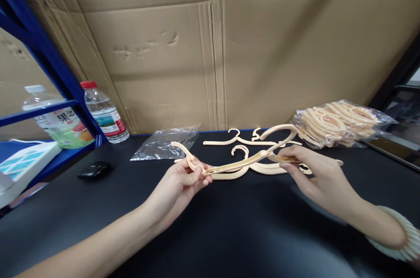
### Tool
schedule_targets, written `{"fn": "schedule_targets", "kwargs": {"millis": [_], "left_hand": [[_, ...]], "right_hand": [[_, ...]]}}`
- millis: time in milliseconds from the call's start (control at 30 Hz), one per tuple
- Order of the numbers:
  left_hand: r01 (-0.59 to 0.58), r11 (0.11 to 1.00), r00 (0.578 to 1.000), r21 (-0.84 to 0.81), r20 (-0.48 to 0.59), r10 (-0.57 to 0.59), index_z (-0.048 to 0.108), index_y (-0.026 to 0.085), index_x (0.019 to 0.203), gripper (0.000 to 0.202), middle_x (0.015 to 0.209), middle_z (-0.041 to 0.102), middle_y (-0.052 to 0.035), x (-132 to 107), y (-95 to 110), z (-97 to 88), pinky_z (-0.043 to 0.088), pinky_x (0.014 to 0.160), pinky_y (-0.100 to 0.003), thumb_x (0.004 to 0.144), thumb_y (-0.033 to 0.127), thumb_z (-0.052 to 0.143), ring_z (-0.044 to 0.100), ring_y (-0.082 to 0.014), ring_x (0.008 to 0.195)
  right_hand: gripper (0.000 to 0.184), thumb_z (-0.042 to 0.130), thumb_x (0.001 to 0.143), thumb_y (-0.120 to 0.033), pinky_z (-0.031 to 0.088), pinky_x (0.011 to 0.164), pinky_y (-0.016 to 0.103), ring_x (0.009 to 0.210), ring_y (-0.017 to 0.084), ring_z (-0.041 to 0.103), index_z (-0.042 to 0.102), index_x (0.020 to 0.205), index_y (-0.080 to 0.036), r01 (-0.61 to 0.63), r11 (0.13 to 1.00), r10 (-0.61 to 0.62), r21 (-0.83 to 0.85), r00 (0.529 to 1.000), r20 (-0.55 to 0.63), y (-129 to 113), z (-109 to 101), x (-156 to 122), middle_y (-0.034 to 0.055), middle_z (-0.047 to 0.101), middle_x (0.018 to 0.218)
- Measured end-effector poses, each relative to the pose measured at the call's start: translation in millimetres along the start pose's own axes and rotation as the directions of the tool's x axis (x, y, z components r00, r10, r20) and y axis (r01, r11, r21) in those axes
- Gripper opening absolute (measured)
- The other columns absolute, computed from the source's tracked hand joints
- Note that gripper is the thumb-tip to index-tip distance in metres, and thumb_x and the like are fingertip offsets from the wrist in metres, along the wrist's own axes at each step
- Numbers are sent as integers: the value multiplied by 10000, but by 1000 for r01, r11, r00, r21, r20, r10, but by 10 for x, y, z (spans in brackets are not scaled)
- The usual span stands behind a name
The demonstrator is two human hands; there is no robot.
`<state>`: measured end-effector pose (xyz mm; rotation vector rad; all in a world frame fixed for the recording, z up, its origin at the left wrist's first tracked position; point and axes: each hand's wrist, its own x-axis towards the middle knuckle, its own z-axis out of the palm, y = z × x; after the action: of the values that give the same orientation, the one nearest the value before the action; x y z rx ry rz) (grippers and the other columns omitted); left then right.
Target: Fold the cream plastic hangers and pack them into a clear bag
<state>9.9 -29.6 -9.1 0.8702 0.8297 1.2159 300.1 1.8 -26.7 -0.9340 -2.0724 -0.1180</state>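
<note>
I hold one cream plastic hanger [241, 163] above the black table [210, 225] with both hands. My left hand [183, 182] pinches its left arm, fingers closed on it. My right hand [311, 173] grips the right arm, fingers closed too. The hook [278, 129] of the hanger curves up toward the back. Beneath and behind it lie several loose cream hangers [249, 141] flat on the table.
A clear bag of stacked hangers [337, 123] sits at the back right. An empty plastic bag [164, 144] lies at the back left, near a water bottle [105, 114], a black object [94, 169] and blue shelving [49, 107]. A cardboard wall [213, 50] closes the back.
</note>
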Motion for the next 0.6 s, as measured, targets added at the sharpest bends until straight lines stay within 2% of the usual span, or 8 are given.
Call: {"fn": "schedule_targets", "kwargs": {"millis": [133, 333, 600], "left_hand": [[11, 1000, 1000, -13, -9, -12, 615, 122, 699, 120, 793, 651, -34, -1, 22, 13, 544, 719, -187, 766, 58, 691, 619, -107, 680], [28, 999, 996, -33, -84, -31, 602, 96, 631, 193, 773, 661, -69, 19, 40, 38, 567, 696, -191, 794, -7, 590, 648, -124, 672], [27, 999, 998, 47, -66, -24, 593, 106, 673, 152, 761, 640, -57, 39, 0, -32, 531, 651, -171, 805, 32, 595, 608, -104, 641]], "right_hand": [[122, 500, 915, -179, 507, 684, 306, 773, 189, 640, 558, 1017, -216, 12, 1000, -12, -10, 1000, -10, 17, -2, -4, 51, 664, 909], [132, 508, 911, -157, 496, 666, 277, 757, 163, 631, 556, 1020, -213, 8, 1000, -8, -1, 1000, -8, 11, -15, -8, 31, 654, 906], [141, 494, 914, -131, 484, 720, 275, 812, 158, 620, 551, 1021, -203, 38, 999, -38, 20, 999, 12, -9, 0, 1, 29, 645, 923]]}}
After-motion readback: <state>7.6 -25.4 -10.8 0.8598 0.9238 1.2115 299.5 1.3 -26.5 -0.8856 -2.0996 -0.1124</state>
